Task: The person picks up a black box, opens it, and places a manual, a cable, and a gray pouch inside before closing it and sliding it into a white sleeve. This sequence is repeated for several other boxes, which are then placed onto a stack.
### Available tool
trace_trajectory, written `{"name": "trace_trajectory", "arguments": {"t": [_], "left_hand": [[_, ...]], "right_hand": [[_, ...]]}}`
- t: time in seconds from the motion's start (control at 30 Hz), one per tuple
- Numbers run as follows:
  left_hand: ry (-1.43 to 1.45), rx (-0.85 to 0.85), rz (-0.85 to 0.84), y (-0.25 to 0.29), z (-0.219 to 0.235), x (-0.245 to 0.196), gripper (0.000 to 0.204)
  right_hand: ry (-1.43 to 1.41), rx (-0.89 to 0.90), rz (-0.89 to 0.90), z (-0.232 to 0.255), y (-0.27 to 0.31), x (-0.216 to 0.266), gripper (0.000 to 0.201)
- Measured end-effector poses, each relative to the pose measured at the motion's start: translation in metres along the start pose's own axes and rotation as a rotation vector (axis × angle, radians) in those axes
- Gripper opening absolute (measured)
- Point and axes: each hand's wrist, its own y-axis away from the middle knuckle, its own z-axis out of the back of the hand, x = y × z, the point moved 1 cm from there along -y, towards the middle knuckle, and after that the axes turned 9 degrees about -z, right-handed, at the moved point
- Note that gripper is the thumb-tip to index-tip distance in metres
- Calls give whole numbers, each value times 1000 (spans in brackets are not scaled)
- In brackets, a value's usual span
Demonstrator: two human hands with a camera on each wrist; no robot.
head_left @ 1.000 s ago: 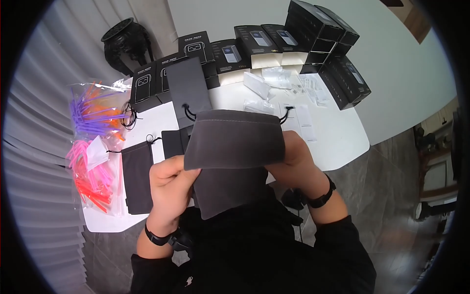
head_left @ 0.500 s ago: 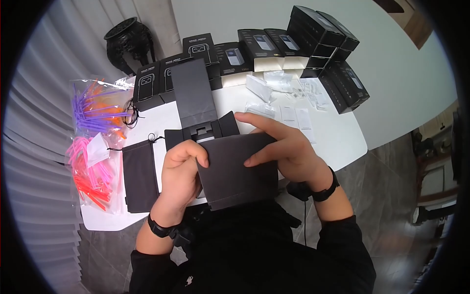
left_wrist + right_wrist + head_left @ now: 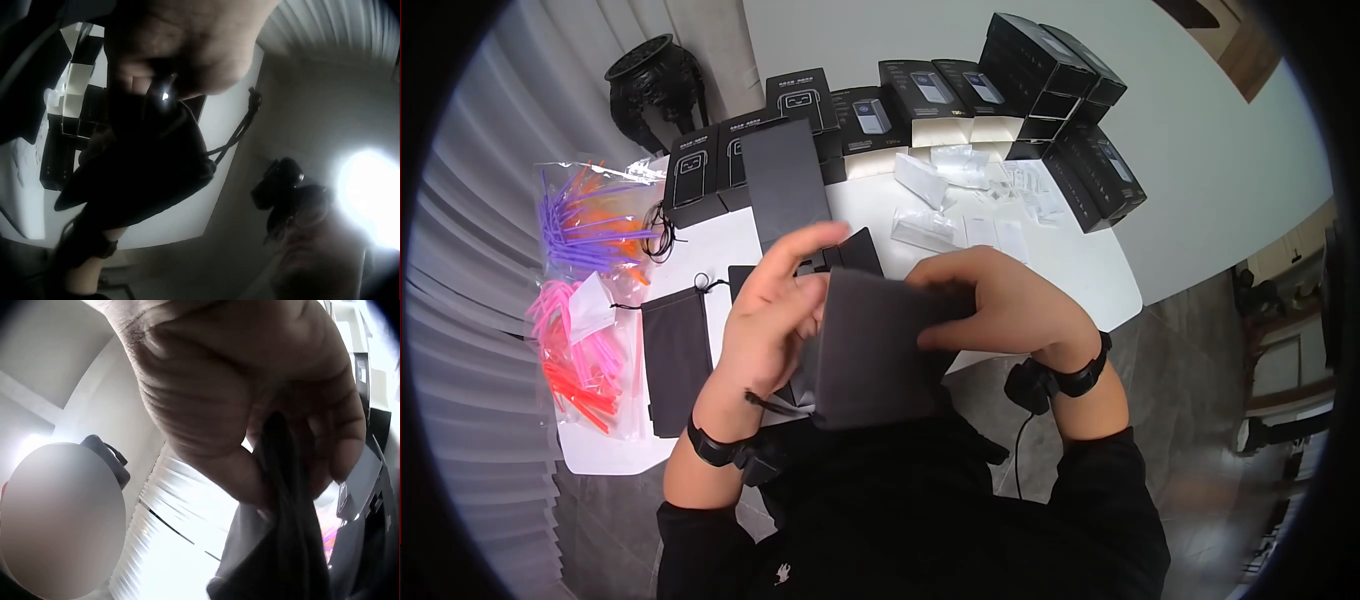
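A dark grey fabric drawstring pouch (image 3: 875, 350) is held in front of the body, its cord dangling at the lower left corner. My right hand (image 3: 1005, 305) grips the pouch between thumb and fingers; the right wrist view shows the cloth (image 3: 287, 512) pinched and folded there. My left hand (image 3: 770, 320) is at the pouch's left edge, index finger raised and the other fingers partly behind the cloth. In the left wrist view the pouch (image 3: 150, 169) is dark below that hand; a small glint shows by the fingers, and I cannot tell what they hold.
Behind the hands lies an open black box with a tall lid (image 3: 785, 180). Another drawstring pouch (image 3: 677, 350) lies at the left, beside bags of coloured strips (image 3: 585, 235). Black product boxes (image 3: 930, 88) line the back of the white table (image 3: 1090, 270); white packets (image 3: 922, 182) lie before them.
The pouch has turned so its corded end points left, towards the left hand. The left thumb has come off the pouch's face and the index finger has lifted; the right hand still grips it.
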Motion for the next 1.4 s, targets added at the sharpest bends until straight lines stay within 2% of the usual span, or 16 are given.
{"name": "trace_trajectory", "arguments": {"t": [0.03,0.13,0.17,0.27,0.3,0.4,0.43,0.53,0.8,0.9,1.03,1.1,1.17,1.23,1.37,1.4], "left_hand": [[35,49,-11,-1,0,0,68],[448,-11,-9,6,0,24,87],[436,26,17,11,-1,25,99],[344,48,50,17,-1,35,93],[331,-92,9,19,-9,37,71],[21,-166,178,17,10,38,40],[-7,-327,184,9,-7,32,21],[-142,-326,154,3,9,39,21],[-57,-361,176,-5,13,21,21],[-54,-362,156,-10,19,16,24],[3,-311,104,-24,14,-8,27],[76,-213,28,-25,34,-7,27],[33,-172,27,-28,31,-17,27],[-8,-126,49,-27,40,-18,22],[136,-141,71,-13,35,-9,13],[66,-170,79,-6,37,-5,9]], "right_hand": [[9,4,-54,2,1,3,34],[-362,-159,-90,-4,-6,-8,37],[-552,-160,-81,-9,-10,-12,37],[-730,-130,-16,-19,-28,-30,38],[-710,-143,-26,-22,-30,-32,39],[-632,-136,-101,-27,-41,-42,41],[-629,-128,-92,-28,-44,-41,39],[-653,-105,-80,-29,-49,-40,33],[-606,-17,-205,-15,-57,-39,26],[-557,-33,-195,-8,-63,-36,25],[-647,-29,-48,7,-74,-35,20],[-717,24,11,13,-72,-22,20],[-739,87,71,22,-70,-17,19],[-785,130,65,23,-71,-18,16],[-854,201,38,10,-69,-23,10],[-741,121,-13,3,-69,-24,8]]}}
